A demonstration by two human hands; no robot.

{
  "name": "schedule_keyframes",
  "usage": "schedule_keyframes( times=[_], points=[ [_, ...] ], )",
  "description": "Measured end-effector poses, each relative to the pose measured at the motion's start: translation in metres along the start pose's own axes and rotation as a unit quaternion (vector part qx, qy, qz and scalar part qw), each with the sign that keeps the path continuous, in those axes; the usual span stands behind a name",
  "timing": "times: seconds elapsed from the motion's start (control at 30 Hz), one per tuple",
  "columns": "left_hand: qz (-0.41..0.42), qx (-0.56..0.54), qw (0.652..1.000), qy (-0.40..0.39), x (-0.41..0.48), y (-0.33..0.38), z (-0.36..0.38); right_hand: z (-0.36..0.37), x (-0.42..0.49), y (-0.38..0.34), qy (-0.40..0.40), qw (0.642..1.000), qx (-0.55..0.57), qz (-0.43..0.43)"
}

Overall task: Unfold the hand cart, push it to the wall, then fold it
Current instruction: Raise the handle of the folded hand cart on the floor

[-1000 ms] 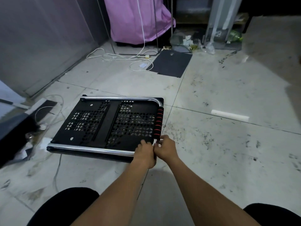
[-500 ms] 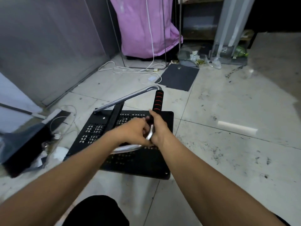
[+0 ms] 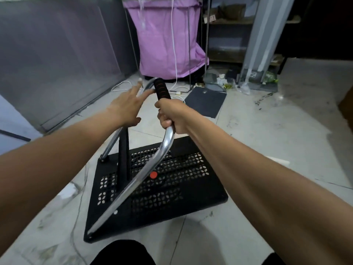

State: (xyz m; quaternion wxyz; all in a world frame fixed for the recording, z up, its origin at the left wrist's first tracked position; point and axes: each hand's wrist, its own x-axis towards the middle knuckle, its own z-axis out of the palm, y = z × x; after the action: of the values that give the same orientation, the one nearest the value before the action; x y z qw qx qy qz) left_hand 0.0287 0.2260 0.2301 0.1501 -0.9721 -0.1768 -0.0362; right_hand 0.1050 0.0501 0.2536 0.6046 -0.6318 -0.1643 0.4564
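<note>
on the tiled floor, one hand cart, black perforated deck flat, chrome handle raised. right hand clenched round handle grip. left hand spread open, fingers near the bar. one red button. no readable writing.

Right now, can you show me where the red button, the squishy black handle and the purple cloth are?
red button [image 3: 153, 175], head view, its round top on the deck.
black handle grip [image 3: 162, 89], head view, foam middle.
purple cloth [image 3: 164, 44], head view, front fold.

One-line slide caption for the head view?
Right hand lifts hand cart handle off the deck; left hand open.
</note>
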Motion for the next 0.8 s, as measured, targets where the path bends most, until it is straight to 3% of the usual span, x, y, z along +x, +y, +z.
schedule_keyframes(
  times=[0.13, 0.2, 0.27, 0.47, 0.57, 0.7, 0.8],
  points=[
    [-0.109, -0.205, 0.96, 0.158, -0.004, 0.003, -0.025, -0.002, -0.022, -0.039, -0.048, 0.986, -0.159, -0.003],
    [-0.055, -0.197, 0.955, 0.214, -0.011, -0.005, -0.055, 0.005, -0.036, -0.061, -0.068, 0.97, -0.234, -0.011],
    [0.014, -0.183, 0.96, 0.212, -0.018, -0.021, -0.088, 0.008, -0.052, -0.081, -0.081, 0.949, -0.305, -0.026],
    [0.043, -0.114, 0.99, -0.072, -0.05, -0.045, -0.189, 0.016, -0.113, -0.13, -0.14, 0.861, -0.489, -0.023],
    [0.063, -0.101, 0.973, -0.199, -0.076, -0.025, -0.232, 0.013, -0.158, -0.143, -0.184, 0.833, -0.521, 0.015],
    [0.107, -0.131, 0.939, -0.299, -0.12, 0.03, -0.274, 0.007, -0.216, -0.121, -0.194, 0.825, -0.506, 0.162],
    [0.072, -0.155, 0.904, -0.392, -0.155, 0.071, -0.293, 0.006, -0.251, -0.108, -0.225, 0.804, -0.488, 0.254]
  ],
)
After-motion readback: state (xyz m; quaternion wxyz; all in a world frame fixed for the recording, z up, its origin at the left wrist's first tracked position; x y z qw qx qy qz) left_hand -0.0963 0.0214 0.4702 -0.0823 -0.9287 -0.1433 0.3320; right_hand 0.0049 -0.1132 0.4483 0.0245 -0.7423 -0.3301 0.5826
